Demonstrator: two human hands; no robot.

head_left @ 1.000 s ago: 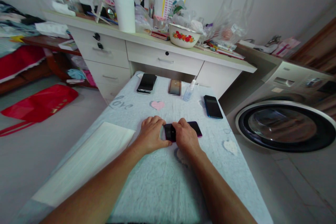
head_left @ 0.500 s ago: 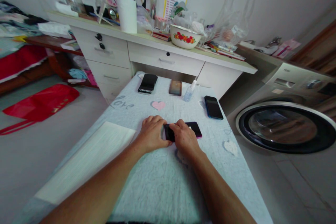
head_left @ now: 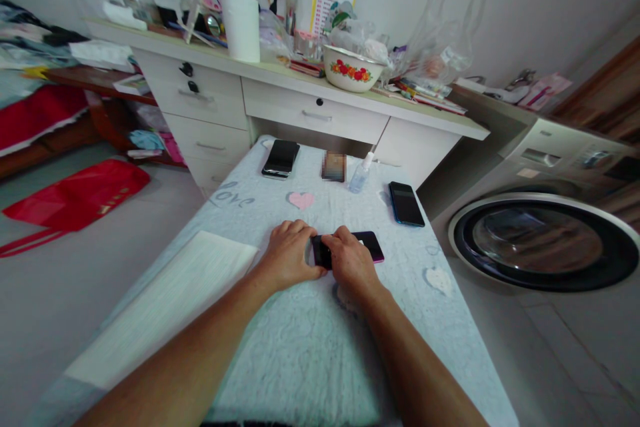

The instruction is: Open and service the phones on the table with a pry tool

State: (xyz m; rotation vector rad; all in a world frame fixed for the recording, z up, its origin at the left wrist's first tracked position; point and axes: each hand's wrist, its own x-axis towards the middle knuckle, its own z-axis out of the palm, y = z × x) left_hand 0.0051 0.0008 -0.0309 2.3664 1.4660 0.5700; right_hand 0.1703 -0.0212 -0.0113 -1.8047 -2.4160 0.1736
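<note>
A dark smartphone (head_left: 371, 245) with a pinkish edge lies crosswise on the cloth-covered table. My left hand (head_left: 291, 255) grips its left end between thumb and fingers. Over the screen, my right hand (head_left: 350, 259) presses down with its fingers bent together. A bit of something white (head_left: 361, 241) peeks out beside the right hand's knuckles; most of it is hidden under the hand. To the left, a long white folded sheet (head_left: 170, 307) lies flat near my left forearm.
Along the table's far side are stacked phones (head_left: 281, 159), a small blurred-out item (head_left: 334, 167) and a clear spray bottle (head_left: 361, 173). Another phone (head_left: 406, 203) lies at the right edge. Behind stands a cluttered desk (head_left: 280, 93); a washing machine (head_left: 545, 167) is at the right.
Both hands stay in the same place on the phone. The whole view has shifted very slightly; nothing else has visibly moved.
</note>
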